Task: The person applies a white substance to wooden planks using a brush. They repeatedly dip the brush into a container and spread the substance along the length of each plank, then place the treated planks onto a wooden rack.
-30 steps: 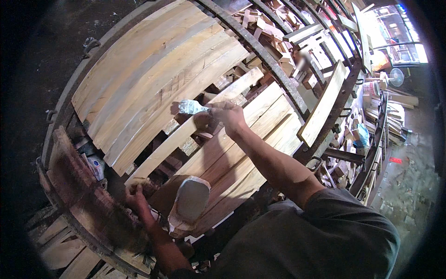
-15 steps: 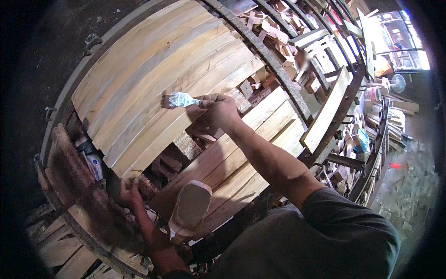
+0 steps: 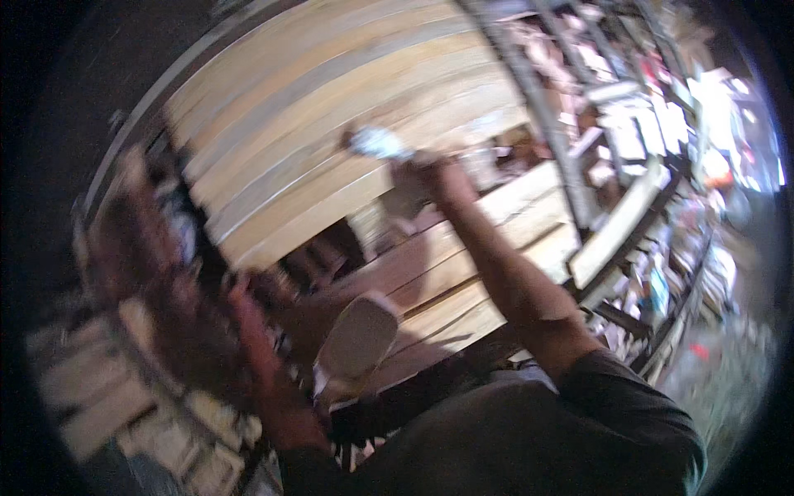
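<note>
The whole picture is smeared by motion. My right hand (image 3: 434, 178) is closed around the handle of a paintbrush (image 3: 376, 142), whose white-coated head is over a panel of light wooden boards (image 3: 331, 107) laid side by side. Thin white lines run along some of the boards' seams. My left hand (image 3: 244, 298) is at the panel's near left corner; its fingers are too blurred to make out. Between my forearms stands an oval-mouthed container (image 3: 360, 335) with a pale, flat-looking inside. Below the panel, more boards (image 3: 463, 306) lie together.
Dark metal bars (image 3: 538, 107) cross the frame on the right, with a loose plank (image 3: 620, 223) resting along it. Offcuts of wood (image 3: 331, 252) show in the gap between the boards. A dark reddish-brown piece (image 3: 141, 240) and wooden pieces (image 3: 99, 376) are at the left.
The view has shifted, so the scene sits further right and is blurred. My right hand still holds the paintbrush above the panel; my left hand stays by its corner.
</note>
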The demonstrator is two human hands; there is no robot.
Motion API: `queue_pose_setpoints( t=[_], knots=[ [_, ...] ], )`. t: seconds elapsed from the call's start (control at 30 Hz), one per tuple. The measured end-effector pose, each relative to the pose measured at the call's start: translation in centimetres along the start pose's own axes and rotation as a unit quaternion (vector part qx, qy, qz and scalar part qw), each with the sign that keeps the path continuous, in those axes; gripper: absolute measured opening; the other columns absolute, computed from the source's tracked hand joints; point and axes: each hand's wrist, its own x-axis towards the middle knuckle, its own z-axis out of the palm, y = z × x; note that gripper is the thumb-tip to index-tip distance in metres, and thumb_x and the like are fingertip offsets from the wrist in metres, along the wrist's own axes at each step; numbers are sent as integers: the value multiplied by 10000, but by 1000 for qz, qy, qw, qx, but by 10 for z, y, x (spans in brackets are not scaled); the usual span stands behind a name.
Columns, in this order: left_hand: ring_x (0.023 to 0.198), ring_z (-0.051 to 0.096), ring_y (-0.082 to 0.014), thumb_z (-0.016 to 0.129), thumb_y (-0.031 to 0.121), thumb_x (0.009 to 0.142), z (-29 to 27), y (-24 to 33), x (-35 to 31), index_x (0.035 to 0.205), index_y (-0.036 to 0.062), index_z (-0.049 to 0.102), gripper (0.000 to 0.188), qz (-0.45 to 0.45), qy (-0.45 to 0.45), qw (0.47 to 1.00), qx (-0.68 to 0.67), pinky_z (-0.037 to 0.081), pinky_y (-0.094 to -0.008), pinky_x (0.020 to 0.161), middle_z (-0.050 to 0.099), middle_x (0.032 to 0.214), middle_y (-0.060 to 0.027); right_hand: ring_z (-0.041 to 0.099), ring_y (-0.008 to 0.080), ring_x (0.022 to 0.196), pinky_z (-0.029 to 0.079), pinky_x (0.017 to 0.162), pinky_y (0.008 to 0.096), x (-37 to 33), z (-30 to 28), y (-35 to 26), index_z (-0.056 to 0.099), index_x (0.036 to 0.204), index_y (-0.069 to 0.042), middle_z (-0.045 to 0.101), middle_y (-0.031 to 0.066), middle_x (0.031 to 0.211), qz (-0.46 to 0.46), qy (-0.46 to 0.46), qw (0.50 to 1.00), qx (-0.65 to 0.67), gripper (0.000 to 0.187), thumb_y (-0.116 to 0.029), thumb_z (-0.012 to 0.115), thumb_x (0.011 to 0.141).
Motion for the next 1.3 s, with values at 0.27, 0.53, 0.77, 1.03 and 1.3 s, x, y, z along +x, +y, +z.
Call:
queue_pose_setpoints(
  t=[0.27,0.53,0.77,1.03,1.3],
  knots=[
    [794,585,-174,695,126,832,17,21,-1,1023,37,673,212,-25,98,995,16,487,-307,706,640,903,-46,592,185,914,482,840,310,-7,23,7,583,975,21,596,85,921,51,27,508,859,194,-142,482,945],
    [761,589,-154,726,108,815,33,36,-14,1131,40,633,336,-43,134,990,-34,487,-277,654,651,906,-51,607,168,909,459,770,272,-10,5,4,616,1012,-8,638,74,927,160,13,484,860,167,-138,539,941],
    [966,611,-168,634,195,923,34,67,-110,1339,-48,492,503,155,60,986,3,490,-322,851,654,1150,-117,639,315,953,517,892,449,-63,-7,27,571,1120,37,646,164,1020,218,55,421,879,244,-72,511,910],
    [1242,503,-290,716,554,802,67,97,-284,1326,-10,476,806,266,-221,936,69,379,-404,1070,537,1300,-156,633,178,798,510,715,324,-182,21,97,594,983,-46,630,62,829,229,24,394,890,189,-229,565,941],
    [1037,611,-219,676,58,851,83,126,-269,995,-3,588,180,283,-144,922,223,466,-342,922,650,1071,-137,346,132,609,327,588,275,-224,-25,66,407,749,-90,344,-5,691,230,87,376,893,195,-128,510,910]
  ],
)
